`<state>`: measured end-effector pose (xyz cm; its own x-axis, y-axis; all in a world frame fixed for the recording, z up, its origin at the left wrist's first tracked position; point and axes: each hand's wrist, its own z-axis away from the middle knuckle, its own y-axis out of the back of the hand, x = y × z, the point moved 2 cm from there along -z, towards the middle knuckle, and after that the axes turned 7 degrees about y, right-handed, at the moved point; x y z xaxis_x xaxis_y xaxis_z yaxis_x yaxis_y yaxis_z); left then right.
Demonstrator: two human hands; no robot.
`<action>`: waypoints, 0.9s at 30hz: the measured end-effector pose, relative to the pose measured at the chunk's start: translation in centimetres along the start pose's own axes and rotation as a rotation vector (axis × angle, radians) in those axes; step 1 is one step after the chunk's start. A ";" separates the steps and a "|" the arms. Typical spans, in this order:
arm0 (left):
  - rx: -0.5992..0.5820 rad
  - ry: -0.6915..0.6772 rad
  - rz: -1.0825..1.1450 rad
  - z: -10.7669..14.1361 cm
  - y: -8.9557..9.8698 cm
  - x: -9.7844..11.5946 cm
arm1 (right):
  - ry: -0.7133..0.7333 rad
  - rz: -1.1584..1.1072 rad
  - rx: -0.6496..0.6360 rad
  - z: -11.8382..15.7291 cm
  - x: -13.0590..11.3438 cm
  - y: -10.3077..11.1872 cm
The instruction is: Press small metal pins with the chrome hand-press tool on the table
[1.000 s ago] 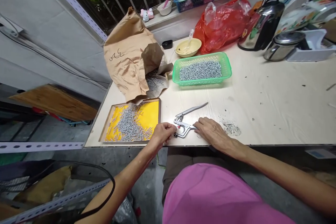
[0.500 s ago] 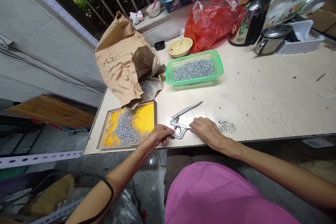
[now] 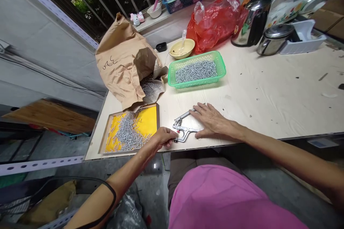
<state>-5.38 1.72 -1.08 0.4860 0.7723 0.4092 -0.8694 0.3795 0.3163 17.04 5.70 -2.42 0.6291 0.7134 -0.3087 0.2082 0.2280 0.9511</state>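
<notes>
A pair of silver hand pliers [image 3: 185,130] with a spring and a small red part lies on the table, its handles spread apart. My left hand [image 3: 164,137] is pinched at the jaw end of the pliers; what sits between the fingertips is too small to make out. My right hand [image 3: 212,120] lies over the handle ends with fingers stretched out, the fingers across the upper handle and the thumb by the lower one. Left of my left hand, a shallow tray [image 3: 158,121] with a yellow bottom holds a heap of small metal pins [image 3: 127,132].
A green plastic basket [image 3: 197,85] of similar metal pins stands beyond the pliers. An opened brown paper bag [image 3: 118,61] spills more pins. Behind are a yellow bowl [image 3: 174,53], a red plastic bag [image 3: 212,21], a kettle [image 3: 251,21] and a lidded metal pot [image 3: 274,41].
My right hand has moved up from the lower handle and spread its fingers over the upper handle. My left hand stays pinched at the jaw.
</notes>
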 end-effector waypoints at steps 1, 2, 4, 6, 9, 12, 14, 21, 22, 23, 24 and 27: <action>-0.003 -0.005 0.004 -0.1 0.0 0.0 | 0.013 0.000 0.003 -0.2 0.1 0.1; -0.005 -0.010 0.007 -0.1 0.0 -0.1 | 0.023 0.001 0.014 -0.3 0.1 0.2; -0.004 -0.015 0.008 -0.2 0.0 -0.1 | 0.029 0.008 0.041 -0.3 -0.3 0.5; -0.002 -0.016 -0.012 -0.1 -0.1 -0.2 | 0.031 0.011 0.066 0.0 -0.8 0.7; 0.086 -0.053 -0.176 0.6 -0.3 -0.3 | 0.040 -0.002 0.085 0.5 -1.4 0.9; 0.404 -0.322 -0.472 1.8 -1.0 0.4 | 0.044 -0.027 0.094 0.7 -1.6 0.8; 0.551 -0.603 -0.646 2.4 -2.0 1.3 | 0.054 -0.043 0.116 0.7 -1.7 0.5; 0.349 -1.002 -0.956 0.5 -4.2 4.4 | 0.055 -0.078 0.112 1.4 -1.6 0.6; 0.326 -0.994 -0.986 0.4 -4.2 4.7 | 0.019 -0.069 0.084 1.6 -1.6 0.9; 0.317 -0.985 -1.016 0.3 -4.1 5.0 | -0.015 -0.057 0.050 1.7 -1.6 1.3; 0.321 -0.977 -1.045 0.4 -4.1 5.2 | -0.040 -0.042 0.012 1.8 -1.6 1.7; 0.338 -0.958 -1.128 0.9 -4.5 5.5 | -0.034 0.004 -0.071 1.6 -1.7 2.4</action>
<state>1.26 3.82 0.50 0.8515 -0.4963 0.1694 -0.0189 0.2939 0.9557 17.71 3.96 0.42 0.6551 0.6919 -0.3034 0.1524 0.2723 0.9501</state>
